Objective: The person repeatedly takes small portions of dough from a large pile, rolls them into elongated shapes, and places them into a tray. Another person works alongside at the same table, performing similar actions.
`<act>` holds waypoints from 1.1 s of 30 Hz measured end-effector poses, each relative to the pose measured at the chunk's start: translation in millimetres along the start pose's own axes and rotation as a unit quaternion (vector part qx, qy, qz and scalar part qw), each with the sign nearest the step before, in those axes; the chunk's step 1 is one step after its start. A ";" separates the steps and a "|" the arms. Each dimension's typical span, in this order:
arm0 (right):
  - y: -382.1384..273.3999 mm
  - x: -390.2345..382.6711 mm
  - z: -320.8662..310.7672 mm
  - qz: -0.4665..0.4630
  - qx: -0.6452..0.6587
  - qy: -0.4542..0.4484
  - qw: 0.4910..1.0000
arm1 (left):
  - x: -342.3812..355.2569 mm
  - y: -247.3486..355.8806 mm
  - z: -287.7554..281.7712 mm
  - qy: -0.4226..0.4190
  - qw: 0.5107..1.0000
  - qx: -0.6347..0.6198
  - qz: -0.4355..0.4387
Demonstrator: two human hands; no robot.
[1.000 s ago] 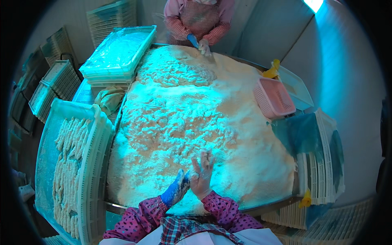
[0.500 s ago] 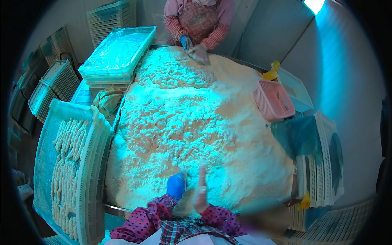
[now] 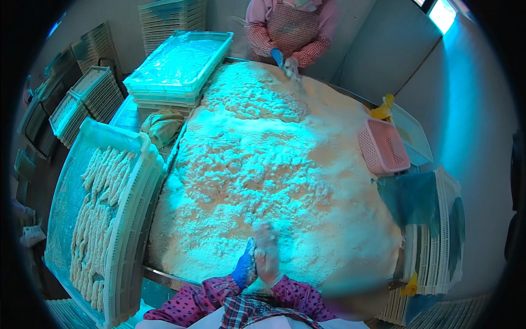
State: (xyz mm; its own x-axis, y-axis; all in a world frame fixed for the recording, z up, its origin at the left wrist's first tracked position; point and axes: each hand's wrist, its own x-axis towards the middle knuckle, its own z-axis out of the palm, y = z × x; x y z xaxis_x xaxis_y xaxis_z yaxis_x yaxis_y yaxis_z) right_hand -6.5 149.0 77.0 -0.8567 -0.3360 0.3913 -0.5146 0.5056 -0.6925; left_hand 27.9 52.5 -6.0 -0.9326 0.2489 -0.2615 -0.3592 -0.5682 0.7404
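My left hand [image 3: 245, 267], in a blue glove, and my right hand [image 3: 267, 255], in a pale powder-coated glove, are pressed together palm to palm, their fingers pointing away from me. What lies between them, if anything, is hidden. They are over the near edge of a broad bed of white powdery coating [image 3: 350, 230] that covers the table. Farther up this bed, many lumpy coated pieces [image 3: 241, 164] lie heaped in the middle, and another heap of such pieces [image 3: 257, 98] lies near the far side.
At left stands a stack of trays [image 3: 131, 219], the top one holding rows of coated strips [image 3: 93, 236]. Behind it are a crumpled cloth [image 3: 163, 127] and more stacked trays [image 3: 175, 66]. A pink basket [image 3: 383, 147] sits at right. Across the table, a co-worker [image 3: 290, 33] holds both gloved hands together.
My hands have come together from apart, the right one meeting the left. The view has swung slightly left. The co-worker's hands have lifted from the powder.
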 end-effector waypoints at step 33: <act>6.4 164.1 0.7 -0.074 0.162 -0.174 0.969 | -308.1 351.9 -251.6 0.539 0.465 0.673 0.201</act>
State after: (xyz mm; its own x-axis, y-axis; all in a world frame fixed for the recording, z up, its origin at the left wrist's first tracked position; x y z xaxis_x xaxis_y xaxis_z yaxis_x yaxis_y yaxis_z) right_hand -150.4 96.6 136.3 -0.6824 -0.6610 0.3122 -0.5444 0.1744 -0.8205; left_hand 179.9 -421.5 179.3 -0.6517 -0.6151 0.4437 -0.4774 0.7873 0.3902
